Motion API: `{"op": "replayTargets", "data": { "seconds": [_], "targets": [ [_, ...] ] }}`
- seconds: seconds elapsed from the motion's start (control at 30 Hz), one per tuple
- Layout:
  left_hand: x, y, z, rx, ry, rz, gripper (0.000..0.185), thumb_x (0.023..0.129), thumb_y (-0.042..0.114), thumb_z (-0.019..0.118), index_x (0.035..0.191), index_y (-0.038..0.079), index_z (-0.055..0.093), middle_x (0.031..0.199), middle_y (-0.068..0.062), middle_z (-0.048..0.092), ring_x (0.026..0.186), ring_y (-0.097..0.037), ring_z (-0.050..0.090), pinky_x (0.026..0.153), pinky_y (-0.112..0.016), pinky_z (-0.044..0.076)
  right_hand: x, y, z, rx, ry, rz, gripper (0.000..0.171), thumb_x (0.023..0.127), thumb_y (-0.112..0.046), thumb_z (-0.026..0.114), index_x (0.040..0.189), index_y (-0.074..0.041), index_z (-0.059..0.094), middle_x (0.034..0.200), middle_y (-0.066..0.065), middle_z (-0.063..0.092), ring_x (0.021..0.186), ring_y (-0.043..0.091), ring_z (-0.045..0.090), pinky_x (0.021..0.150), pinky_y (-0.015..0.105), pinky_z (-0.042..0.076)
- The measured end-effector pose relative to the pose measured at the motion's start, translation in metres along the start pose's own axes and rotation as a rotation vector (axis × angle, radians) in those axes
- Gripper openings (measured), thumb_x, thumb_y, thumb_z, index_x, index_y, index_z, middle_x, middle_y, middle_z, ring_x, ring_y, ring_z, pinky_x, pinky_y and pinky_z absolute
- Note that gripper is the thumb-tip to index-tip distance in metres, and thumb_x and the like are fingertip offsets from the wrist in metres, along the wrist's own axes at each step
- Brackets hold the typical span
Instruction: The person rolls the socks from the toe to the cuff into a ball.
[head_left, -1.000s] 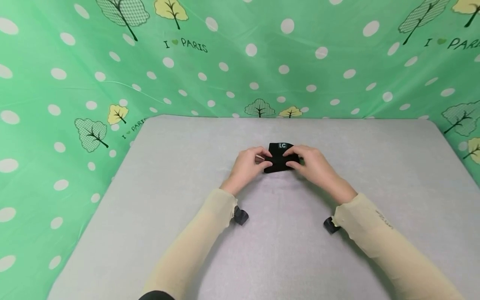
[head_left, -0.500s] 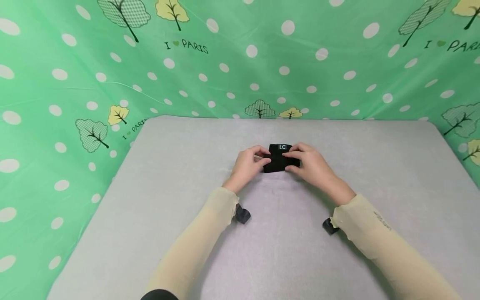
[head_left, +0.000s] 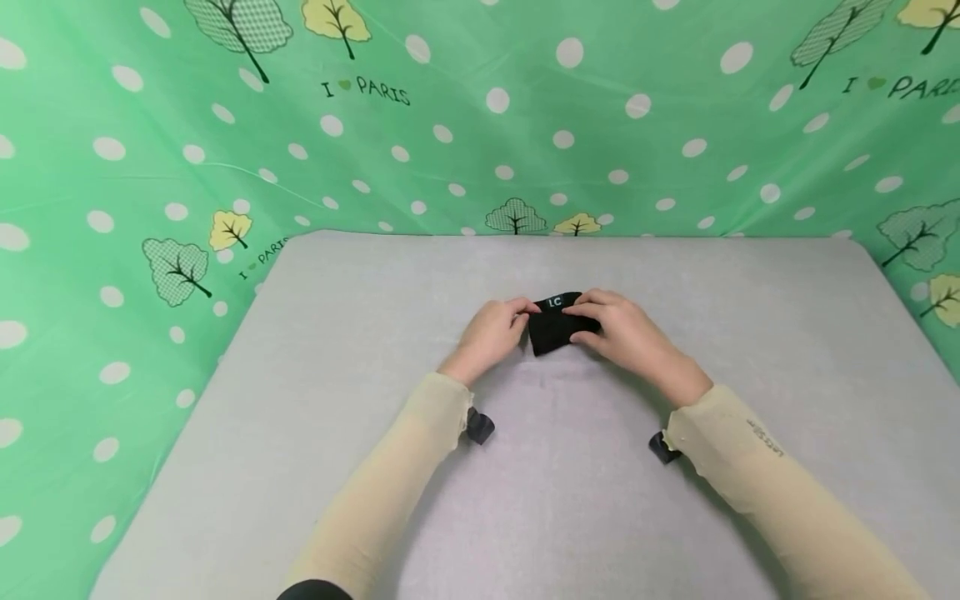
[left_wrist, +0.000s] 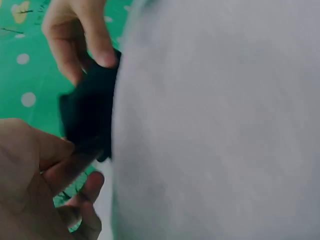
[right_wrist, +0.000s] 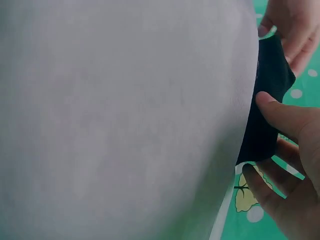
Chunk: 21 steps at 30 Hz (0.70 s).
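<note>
A small folded black cloth [head_left: 553, 327] with white "LC" lettering sits near the middle of the grey table [head_left: 570, 467], slightly raised and tilted. My left hand [head_left: 497, 327] pinches its left edge with thumb and fingers. My right hand [head_left: 615, 327] grips its right side, fingers over the top. In the left wrist view the black cloth [left_wrist: 89, 116] is held between my left hand [left_wrist: 55, 170] and the right hand's fingers [left_wrist: 95, 40]. In the right wrist view my thumb [right_wrist: 280, 112] presses on the cloth [right_wrist: 265, 100].
A green dotted curtain [head_left: 480, 117] with tree prints and "I love PARIS" text surrounds the table at the back and both sides. Small dark wrist cameras [head_left: 480, 427] hang under both sleeves. Grey table surface stretches all around the hands.
The cloth has turned a little anticlockwise and lifted slightly between the hands. My left hand's fingers have shifted from over the cloth to its left edge.
</note>
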<state>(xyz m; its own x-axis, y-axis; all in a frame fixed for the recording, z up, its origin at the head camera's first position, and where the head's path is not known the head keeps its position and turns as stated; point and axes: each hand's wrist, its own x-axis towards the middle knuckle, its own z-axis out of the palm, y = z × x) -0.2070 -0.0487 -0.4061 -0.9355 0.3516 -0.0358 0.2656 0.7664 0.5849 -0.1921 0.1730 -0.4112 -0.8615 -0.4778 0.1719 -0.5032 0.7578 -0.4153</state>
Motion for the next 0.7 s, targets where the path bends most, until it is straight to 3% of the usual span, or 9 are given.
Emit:
{"op": "replayTargets", "data": {
  "seconds": [0.13, 0.3, 0.57, 0.7],
  "targets": [
    [0.0, -0.006, 0.0, 0.067, -0.059, -0.035, 0.033, 0.106, 0.016, 0.042, 0.13, 0.016, 0.064, 0.114, -0.009, 0.072, 0.104, -0.025, 0.061, 0.094, -0.04, 0.049, 0.003, 0.0, -0.001, -0.006, -0.002, 0.0, 0.039, 0.089, -0.017, 0.076, 0.124, -0.003, 0.069, 0.12, 0.016, 0.066, 0.115, 0.034, 0.062, 0.102, 0.05, 0.048],
    [-0.003, -0.007, -0.003, 0.012, -0.071, -0.02, 0.034, 0.103, 0.015, 0.046, 0.134, 0.014, 0.057, 0.131, -0.007, 0.067, 0.12, -0.027, 0.061, 0.105, -0.041, 0.047, 0.009, -0.001, -0.004, -0.016, -0.025, -0.001, 0.034, 0.089, -0.016, 0.075, 0.12, -0.001, 0.07, 0.115, 0.017, 0.067, 0.11, 0.035, 0.063, 0.099, 0.05, 0.049],
    [-0.008, -0.002, -0.003, -0.006, 0.002, 0.107, 0.038, 0.09, 0.021, 0.069, 0.126, 0.017, 0.057, 0.136, -0.005, 0.051, 0.125, -0.023, 0.051, 0.111, -0.041, 0.042, 0.019, 0.001, -0.008, -0.013, -0.114, 0.039, 0.032, 0.094, -0.02, 0.07, 0.121, -0.001, 0.07, 0.116, 0.016, 0.066, 0.11, 0.035, 0.056, 0.099, 0.051, 0.046],
    [-0.008, -0.002, -0.002, -0.026, 0.01, 0.121, 0.045, 0.087, 0.026, 0.077, 0.126, 0.018, 0.055, 0.133, -0.004, 0.048, 0.125, -0.022, 0.049, 0.112, -0.039, 0.041, 0.025, 0.006, -0.008, 0.011, -0.144, 0.047, 0.034, 0.096, -0.022, 0.067, 0.122, -0.001, 0.069, 0.118, 0.017, 0.064, 0.112, 0.036, 0.053, 0.101, 0.052, 0.043]
  ]
}}
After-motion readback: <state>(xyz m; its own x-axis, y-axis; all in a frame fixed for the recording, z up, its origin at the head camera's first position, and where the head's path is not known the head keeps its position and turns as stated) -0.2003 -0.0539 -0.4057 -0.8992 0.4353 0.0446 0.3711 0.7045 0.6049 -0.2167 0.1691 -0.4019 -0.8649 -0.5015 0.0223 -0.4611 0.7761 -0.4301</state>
